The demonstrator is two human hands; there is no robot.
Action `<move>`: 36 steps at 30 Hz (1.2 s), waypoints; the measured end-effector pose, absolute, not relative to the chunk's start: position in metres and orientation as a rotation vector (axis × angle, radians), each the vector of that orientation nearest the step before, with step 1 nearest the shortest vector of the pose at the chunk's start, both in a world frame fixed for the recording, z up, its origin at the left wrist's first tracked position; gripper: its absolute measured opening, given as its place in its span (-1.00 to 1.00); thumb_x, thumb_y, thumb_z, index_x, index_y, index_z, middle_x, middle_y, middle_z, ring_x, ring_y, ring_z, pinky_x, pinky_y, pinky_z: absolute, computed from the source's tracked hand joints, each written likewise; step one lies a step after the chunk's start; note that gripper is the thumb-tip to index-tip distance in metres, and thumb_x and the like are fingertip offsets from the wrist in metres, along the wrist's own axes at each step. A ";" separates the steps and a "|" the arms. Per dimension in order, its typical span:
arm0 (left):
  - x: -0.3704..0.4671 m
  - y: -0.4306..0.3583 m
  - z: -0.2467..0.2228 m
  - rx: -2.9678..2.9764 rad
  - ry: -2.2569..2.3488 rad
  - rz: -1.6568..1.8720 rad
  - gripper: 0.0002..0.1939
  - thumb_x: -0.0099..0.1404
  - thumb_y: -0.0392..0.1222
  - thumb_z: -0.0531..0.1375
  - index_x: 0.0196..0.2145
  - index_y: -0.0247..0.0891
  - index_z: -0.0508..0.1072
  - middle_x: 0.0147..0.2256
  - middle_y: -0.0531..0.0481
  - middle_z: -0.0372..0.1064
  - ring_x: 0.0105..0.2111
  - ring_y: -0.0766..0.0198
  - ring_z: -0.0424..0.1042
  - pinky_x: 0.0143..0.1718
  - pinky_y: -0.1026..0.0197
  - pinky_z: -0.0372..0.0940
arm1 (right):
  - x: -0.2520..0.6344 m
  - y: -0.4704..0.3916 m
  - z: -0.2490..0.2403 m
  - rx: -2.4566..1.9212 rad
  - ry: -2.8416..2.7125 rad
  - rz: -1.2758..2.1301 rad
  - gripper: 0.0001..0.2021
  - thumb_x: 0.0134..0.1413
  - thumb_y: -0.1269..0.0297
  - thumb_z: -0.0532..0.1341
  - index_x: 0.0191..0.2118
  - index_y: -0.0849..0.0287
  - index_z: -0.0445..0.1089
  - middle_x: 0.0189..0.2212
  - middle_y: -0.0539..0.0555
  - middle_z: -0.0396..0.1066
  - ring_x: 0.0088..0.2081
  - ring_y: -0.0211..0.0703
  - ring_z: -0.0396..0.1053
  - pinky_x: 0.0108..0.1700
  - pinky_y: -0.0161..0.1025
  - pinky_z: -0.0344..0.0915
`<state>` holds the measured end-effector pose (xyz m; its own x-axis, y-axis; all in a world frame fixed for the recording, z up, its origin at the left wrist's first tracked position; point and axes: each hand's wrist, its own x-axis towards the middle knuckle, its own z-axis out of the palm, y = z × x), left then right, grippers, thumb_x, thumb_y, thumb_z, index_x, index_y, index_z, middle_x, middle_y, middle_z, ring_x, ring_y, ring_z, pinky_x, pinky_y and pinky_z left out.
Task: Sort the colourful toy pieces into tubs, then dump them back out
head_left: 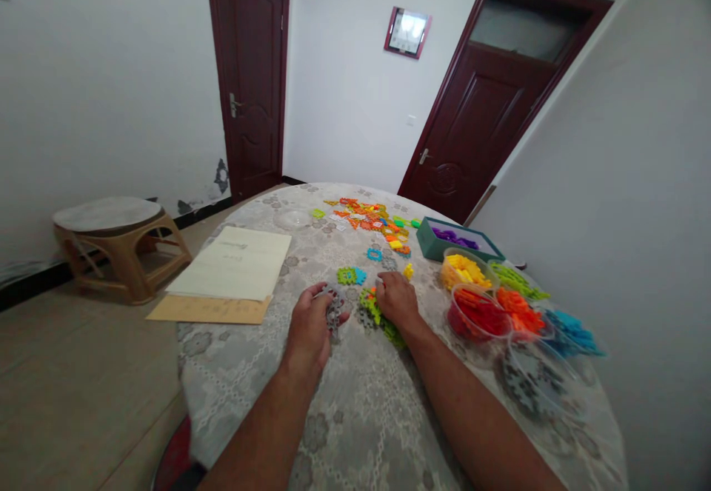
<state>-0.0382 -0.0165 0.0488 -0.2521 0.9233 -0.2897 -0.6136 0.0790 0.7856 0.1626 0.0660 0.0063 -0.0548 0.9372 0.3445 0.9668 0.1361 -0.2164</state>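
Observation:
Grey toothed plastic pieces (333, 309) are held between the thumb and fingers of my left hand (312, 324), above the patterned tablecloth. My right hand (398, 297) has its fingers bent down over a small heap of lime green pieces (367, 300); what its fingertips hold, if anything, is hidden. Grey pieces lie beside that heap. Just beyond my hands sit a round green piece (346, 275) joined or touching a blue one (361, 276), a blue ring-shaped piece (374, 254) and a yellow piece (409, 271).
Scattered orange and yellow pieces (366, 217) lie at the back. On the right are a green box (430, 243) of purple pieces and clear tubs of yellow, red (478, 315), orange, blue and grey pieces. Papers (230, 263) lie left; a stool (108, 213) stands beyond.

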 end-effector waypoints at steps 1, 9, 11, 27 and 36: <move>-0.038 -0.016 0.049 0.405 1.031 1.529 -0.65 0.15 -0.30 0.26 -0.07 -0.26 0.46 -0.24 -0.10 0.45 -0.29 0.23 0.46 -0.44 0.25 0.49 | 0.162 0.066 0.007 -1.788 -2.045 -0.080 -0.64 0.34 0.32 0.13 0.13 0.20 0.53 0.08 0.29 0.53 0.15 0.08 0.42 0.23 -0.05 0.29; -0.036 -0.022 0.050 0.404 0.998 1.509 -0.66 0.15 -0.32 0.26 -0.07 -0.26 0.47 -0.20 -0.11 0.47 -0.32 0.26 0.48 -0.43 0.27 0.49 | 0.162 0.045 0.026 -1.369 -1.977 0.441 -0.64 0.29 0.15 0.21 0.11 0.09 0.54 0.05 0.12 0.58 0.06 -0.01 0.51 0.22 -0.03 0.36; -0.036 -0.024 0.051 0.388 0.985 1.517 -0.67 0.14 -0.33 0.27 -0.09 -0.26 0.49 -0.20 -0.09 0.47 -0.31 0.27 0.49 -0.41 0.28 0.50 | 0.174 0.035 0.028 -1.374 -1.863 0.550 -0.63 0.25 0.09 0.25 0.11 0.06 0.56 0.02 0.10 0.60 0.02 0.02 0.53 0.19 0.01 0.39; -0.037 -0.030 0.048 0.389 0.903 1.377 -0.76 0.21 -0.37 0.26 -0.13 -0.31 0.46 -0.24 -0.12 0.49 -0.30 0.21 0.54 -0.37 0.15 0.57 | 0.211 0.030 -0.004 -1.045 -0.872 1.009 -0.58 0.18 -0.05 0.32 0.06 0.07 0.48 0.02 0.13 0.61 0.07 0.03 0.58 0.26 0.13 0.42; -0.042 -0.023 0.050 0.407 0.932 1.395 -0.73 0.16 -0.43 0.24 -0.14 -0.34 0.49 -0.24 -0.15 0.49 -0.32 0.17 0.55 -0.38 0.07 0.59 | 0.225 0.033 -0.009 -0.965 -0.858 1.082 -0.59 0.11 0.08 0.26 0.06 0.09 0.49 0.06 0.17 0.60 0.14 0.08 0.54 0.26 0.18 0.39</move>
